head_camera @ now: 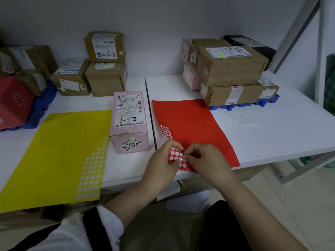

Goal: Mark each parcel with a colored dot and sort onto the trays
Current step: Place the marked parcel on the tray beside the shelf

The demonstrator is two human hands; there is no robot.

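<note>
A red sticker sheet (192,127) lies on the white table, its near left corner curled up. My left hand (161,160) grips that curled corner, where white spots show dots gone. My right hand (203,158) pinches at the same corner with thumb and fingertip; a dot between them cannot be made out. A pink parcel (129,120) marked "1-2" lies between the red sheet and a yellow sticker sheet (59,156). A blue tray (253,104) at the right back carries stacked brown parcels (230,66). Another blue tray (39,107) at the left holds a red box and brown parcels.
Three brown parcels (105,69) stand loose at the back middle, one marked "3-2". A seam between two table tops runs beside the pink parcel. A metal shelf frame (297,33) rises at the right. The table's front edge is just under my hands.
</note>
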